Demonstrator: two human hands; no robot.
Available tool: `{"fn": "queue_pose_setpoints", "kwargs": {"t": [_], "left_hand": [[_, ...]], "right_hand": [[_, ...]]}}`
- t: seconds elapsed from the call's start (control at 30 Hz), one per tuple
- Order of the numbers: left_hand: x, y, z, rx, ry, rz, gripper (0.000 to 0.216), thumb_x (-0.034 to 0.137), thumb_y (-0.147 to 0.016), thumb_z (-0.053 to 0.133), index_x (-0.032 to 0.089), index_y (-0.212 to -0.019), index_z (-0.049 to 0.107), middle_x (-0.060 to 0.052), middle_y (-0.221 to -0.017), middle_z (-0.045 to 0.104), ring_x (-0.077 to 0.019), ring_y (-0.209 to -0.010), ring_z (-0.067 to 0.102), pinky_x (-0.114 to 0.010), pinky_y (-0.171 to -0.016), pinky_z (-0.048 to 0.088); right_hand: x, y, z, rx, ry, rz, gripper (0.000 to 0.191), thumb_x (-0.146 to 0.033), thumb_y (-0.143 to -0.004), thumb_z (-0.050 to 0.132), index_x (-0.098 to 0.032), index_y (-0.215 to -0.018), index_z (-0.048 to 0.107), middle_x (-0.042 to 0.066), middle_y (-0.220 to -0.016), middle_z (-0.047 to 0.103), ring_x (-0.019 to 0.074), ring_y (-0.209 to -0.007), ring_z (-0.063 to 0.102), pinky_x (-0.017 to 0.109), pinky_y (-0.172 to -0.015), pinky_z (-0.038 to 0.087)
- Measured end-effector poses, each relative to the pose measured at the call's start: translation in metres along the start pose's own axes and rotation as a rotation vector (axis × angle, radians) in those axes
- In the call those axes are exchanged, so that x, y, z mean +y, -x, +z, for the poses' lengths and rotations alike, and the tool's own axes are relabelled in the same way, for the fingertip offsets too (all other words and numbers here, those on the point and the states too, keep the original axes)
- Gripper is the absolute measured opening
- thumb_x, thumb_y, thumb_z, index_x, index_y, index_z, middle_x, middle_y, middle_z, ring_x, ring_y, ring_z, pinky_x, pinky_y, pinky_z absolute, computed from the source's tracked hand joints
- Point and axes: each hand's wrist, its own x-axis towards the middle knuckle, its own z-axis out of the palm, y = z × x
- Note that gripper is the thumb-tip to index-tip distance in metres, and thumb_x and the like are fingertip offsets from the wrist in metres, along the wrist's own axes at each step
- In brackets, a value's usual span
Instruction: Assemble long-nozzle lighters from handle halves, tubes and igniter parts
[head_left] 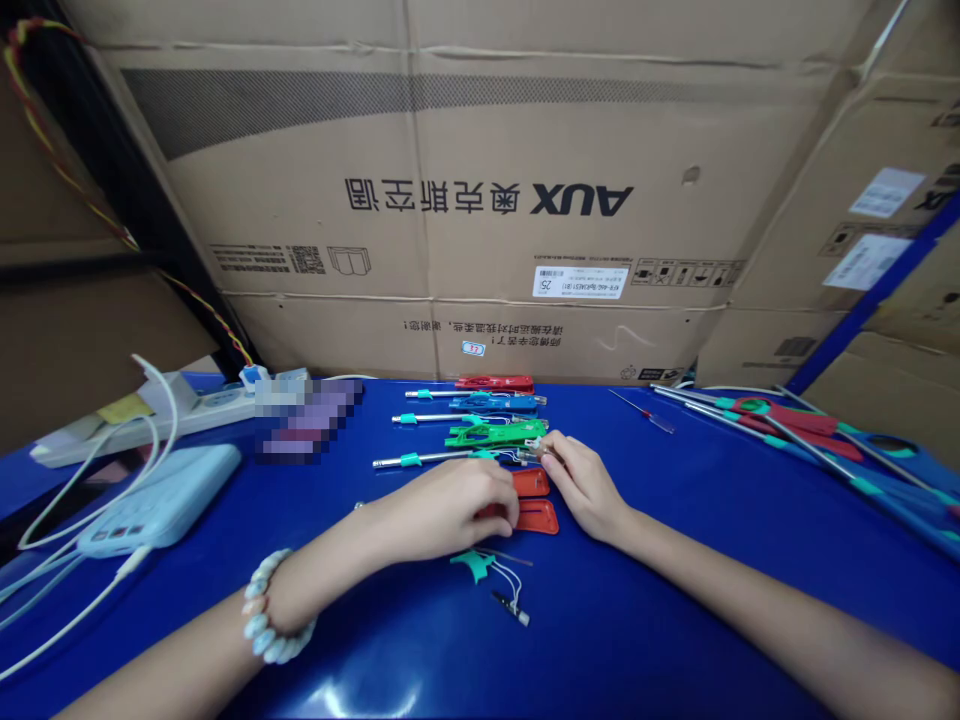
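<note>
Centrally, two orange shells (538, 518) lie hollow side up on the blue table (637, 640); their left ends are hidden by the left hand (463, 508), whose grip I cannot tell; the right hand (585, 485) is pinched on a small metal piece (533, 446) at the far side; a teal clip (472, 566) lies nearer.

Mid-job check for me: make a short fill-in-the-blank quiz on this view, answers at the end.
1. The left hand, partly covering the orange casing halves, belongs to the arm wearing a beaded ____.
2. Among the red casing, blue casing and green casing, the ____ one lies nearest the hands.
3. The tabletop is ____.
4. The cardboard bears the large Latin letters ____.

Missing words: bracelet; green; blue; AUX.
</note>
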Motion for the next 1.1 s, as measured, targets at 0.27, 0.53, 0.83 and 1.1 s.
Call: {"fn": "queue_pose_setpoints", "kwargs": {"t": [0.27, 0.53, 0.83, 1.1], "left_hand": [[0.016, -0.005, 0.023, -0.036, -0.227, 0.079, 0.007, 0.011, -0.080, 0.066, 0.017, -0.077, 0.065, -0.001, -0.078, 0.065, -0.0174, -0.079, 0.061, -0.027, -0.076, 0.042], [0.011, 0.000, 0.022, 0.033, 0.000, -0.028, 0.013, 0.006, -0.082, 0.057, 0.017, -0.077, 0.060, -0.001, -0.082, 0.066, -0.0154, -0.078, 0.060, -0.024, -0.073, 0.042], [0.004, 0.012, 0.029, 0.222, 0.556, -0.344, 0.015, 0.019, -0.087, 0.053, 0.012, -0.087, 0.067, -0.003, -0.076, 0.065, -0.0144, -0.070, 0.059, -0.022, -0.065, 0.044], [0.006, 0.013, 0.034, 0.356, 0.566, -0.327, 0.020, 0.029, -0.085, 0.056, 0.014, -0.078, 0.067, -0.003, -0.074, 0.060, -0.0124, -0.062, 0.048, -0.023, -0.057, 0.036]], "right_hand": [[-0.001, -0.002, -0.001, 0.036, -0.009, 0.009, 0.021, -0.031, -0.097, 0.032, -0.022, -0.081, 0.043, 0.002, -0.073, 0.056, 0.0170, -0.064, 0.049, 0.029, -0.063, 0.039], [-0.006, 0.005, -0.006, 0.060, 0.056, 0.004, 0.018, -0.031, -0.095, 0.040, -0.021, -0.081, 0.046, 0.000, -0.068, 0.056, 0.0160, -0.060, 0.050, 0.027, -0.058, 0.038], [-0.016, 0.026, -0.014, -0.043, 0.128, -0.369, 0.014, -0.023, -0.093, 0.042, -0.016, -0.092, 0.054, 0.004, -0.071, 0.065, 0.0147, -0.057, 0.053, 0.029, -0.057, 0.033], [-0.016, 0.025, -0.011, -0.118, 0.140, -0.435, 0.012, -0.020, -0.086, 0.044, -0.018, -0.080, 0.055, 0.000, -0.060, 0.060, 0.0130, -0.050, 0.049, 0.030, -0.055, 0.027]]}}
